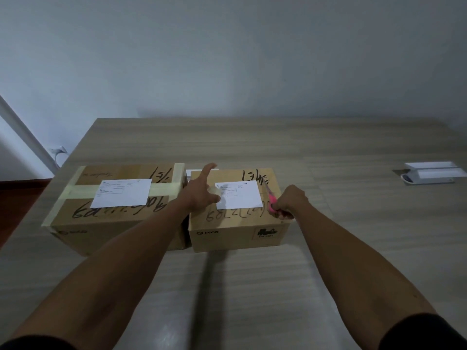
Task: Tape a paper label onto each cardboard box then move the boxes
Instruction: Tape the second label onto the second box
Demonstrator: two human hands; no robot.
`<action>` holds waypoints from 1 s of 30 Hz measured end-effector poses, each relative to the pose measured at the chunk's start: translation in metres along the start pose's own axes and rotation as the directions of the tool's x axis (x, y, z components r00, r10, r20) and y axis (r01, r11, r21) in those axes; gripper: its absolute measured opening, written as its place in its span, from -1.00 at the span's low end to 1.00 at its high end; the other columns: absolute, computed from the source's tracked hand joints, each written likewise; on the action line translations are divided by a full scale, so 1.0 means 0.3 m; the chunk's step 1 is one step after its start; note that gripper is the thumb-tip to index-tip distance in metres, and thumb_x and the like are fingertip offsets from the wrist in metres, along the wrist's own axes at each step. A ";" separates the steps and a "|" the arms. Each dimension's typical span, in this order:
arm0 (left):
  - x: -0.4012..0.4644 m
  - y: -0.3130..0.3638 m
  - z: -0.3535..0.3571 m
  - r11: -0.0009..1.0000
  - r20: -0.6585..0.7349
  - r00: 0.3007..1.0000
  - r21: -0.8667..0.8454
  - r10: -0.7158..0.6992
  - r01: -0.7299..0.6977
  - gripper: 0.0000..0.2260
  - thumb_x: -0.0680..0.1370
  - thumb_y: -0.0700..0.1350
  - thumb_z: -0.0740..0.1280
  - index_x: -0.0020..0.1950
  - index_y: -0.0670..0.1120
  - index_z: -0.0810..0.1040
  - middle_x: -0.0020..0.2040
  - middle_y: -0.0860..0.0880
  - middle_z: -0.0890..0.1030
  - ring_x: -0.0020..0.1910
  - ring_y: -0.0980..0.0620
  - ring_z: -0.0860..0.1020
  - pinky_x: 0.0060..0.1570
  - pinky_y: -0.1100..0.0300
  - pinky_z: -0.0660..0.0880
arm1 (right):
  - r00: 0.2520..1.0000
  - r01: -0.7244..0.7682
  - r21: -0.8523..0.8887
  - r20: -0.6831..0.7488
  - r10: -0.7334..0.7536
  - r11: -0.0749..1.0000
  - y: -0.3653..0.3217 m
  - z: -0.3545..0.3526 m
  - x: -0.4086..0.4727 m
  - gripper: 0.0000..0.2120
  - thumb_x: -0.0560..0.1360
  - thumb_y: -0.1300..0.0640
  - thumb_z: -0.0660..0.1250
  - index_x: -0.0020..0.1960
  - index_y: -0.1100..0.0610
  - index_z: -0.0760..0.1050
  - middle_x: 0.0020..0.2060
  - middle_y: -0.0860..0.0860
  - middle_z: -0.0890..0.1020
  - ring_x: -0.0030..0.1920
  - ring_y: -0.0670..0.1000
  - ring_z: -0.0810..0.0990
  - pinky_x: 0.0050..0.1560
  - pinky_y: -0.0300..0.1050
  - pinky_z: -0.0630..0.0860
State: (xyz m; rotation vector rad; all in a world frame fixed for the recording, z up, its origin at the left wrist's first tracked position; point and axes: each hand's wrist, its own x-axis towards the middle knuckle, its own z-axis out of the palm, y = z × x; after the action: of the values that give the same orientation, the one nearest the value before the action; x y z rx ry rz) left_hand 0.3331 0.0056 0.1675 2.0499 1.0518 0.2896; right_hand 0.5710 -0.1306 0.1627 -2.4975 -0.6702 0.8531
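Two cardboard boxes stand side by side on the table. The left box (118,218) has a white paper label (123,193) held under a wide band of pale tape. A white paper label (242,195) also lies on top of the right box (237,231). My left hand (199,193) rests at this label's left edge, index finger straight, thumb against a bit of clear tape (214,191). My right hand (290,202) grips pink scissors (271,204) at the label's right edge, blades pointing away from me.
The wooden table (252,286) runs far to the right, where a white opened case (432,174) lies. A white thing (194,171) shows behind the boxes. The table's left edge drops to a dark floor; a wall socket (58,150) sits beyond it.
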 end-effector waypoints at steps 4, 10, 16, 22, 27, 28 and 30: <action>-0.017 -0.015 0.007 0.994 -0.025 0.999 0.101 -0.037 0.039 -0.10 0.47 -0.15 0.55 0.59 0.25 0.06 -0.16 -0.07 0.57 -0.15 -0.07 0.62 -0.07 -0.04 0.61 | 0.996 -0.076 0.105 0.054 0.071 0.992 -0.002 0.019 -0.011 -0.78 0.34 0.40 0.60 -0.21 0.33 0.55 -0.49 0.18 0.65 -0.48 0.10 0.68 -0.39 -0.03 0.65; -0.036 -0.039 0.012 0.976 0.002 0.996 0.199 -0.093 0.091 -0.03 0.44 -0.11 0.54 0.61 0.27 -0.04 -0.13 -0.04 0.59 -0.16 -0.04 0.62 -0.05 -0.07 0.64 | 0.979 -0.111 -0.019 0.173 0.113 0.994 0.024 0.050 0.062 -0.55 0.08 0.28 0.77 -0.17 0.33 0.61 -0.31 0.22 0.72 -0.28 0.16 0.75 -0.12 0.13 0.72; -0.042 -0.063 0.028 0.936 0.018 0.992 0.334 -0.125 0.112 -0.02 0.46 -0.08 0.52 0.62 0.24 -0.11 -0.11 -0.05 0.62 -0.17 -0.06 0.63 -0.07 -0.04 0.63 | 0.973 -0.159 -0.014 0.165 0.159 0.987 -0.023 0.029 -0.018 -0.77 0.36 0.35 0.62 -0.23 0.31 0.55 -0.48 0.21 0.65 -0.42 0.11 0.70 -0.12 0.08 0.72; -0.025 -0.087 0.035 0.914 0.015 0.990 0.385 -0.141 0.125 0.04 0.43 -0.04 0.56 0.61 0.25 -0.16 0.00 -0.09 0.64 -0.07 -0.10 0.63 -0.01 -0.06 0.62 | 0.977 -0.139 -0.025 0.160 0.141 0.990 -0.014 0.034 0.013 -0.76 0.35 0.36 0.62 -0.19 0.31 0.54 -0.29 0.25 0.69 -0.26 0.16 0.74 -0.05 0.11 0.71; -0.019 -0.091 0.043 0.903 0.002 0.990 0.410 -0.142 0.129 0.09 0.41 0.03 0.58 0.63 0.24 -0.18 0.17 -0.12 0.64 0.05 -0.12 0.63 0.07 -0.10 0.62 | 0.939 -0.206 -0.038 0.273 0.209 0.978 -0.015 0.023 0.026 -0.81 0.43 0.37 0.55 -0.21 0.31 0.53 -0.33 0.20 0.65 -0.32 0.08 0.68 -0.20 -0.02 0.71; -0.018 -0.086 0.041 0.906 0.003 0.989 0.401 -0.149 0.135 0.10 0.38 0.06 0.60 0.63 0.24 -0.17 0.21 -0.13 0.62 0.10 -0.14 0.62 0.09 -0.10 0.60 | 0.939 -0.206 -0.056 0.272 0.213 0.977 -0.019 0.018 0.025 -0.82 0.44 0.36 0.54 -0.22 0.29 0.54 -0.35 0.18 0.64 -0.36 0.05 0.64 -0.28 -0.07 0.67; -0.010 -0.082 0.037 0.922 -0.017 0.990 0.362 -0.139 0.136 0.13 0.31 0.15 0.62 0.61 0.27 -0.13 0.30 -0.16 0.57 0.15 -0.19 0.60 0.11 -0.14 0.60 | 0.978 -0.116 -0.092 0.163 0.130 0.989 -0.037 0.012 0.028 -0.85 0.42 0.32 0.54 -0.22 0.28 0.57 -0.35 0.16 0.66 -0.37 0.05 0.62 -0.29 -0.07 0.62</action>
State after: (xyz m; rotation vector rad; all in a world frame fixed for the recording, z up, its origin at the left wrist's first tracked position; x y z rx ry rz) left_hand 0.3227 0.0056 0.1423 2.2812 1.3150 0.0105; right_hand 0.5711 -0.1163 0.1622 -2.5820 -0.6211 1.1143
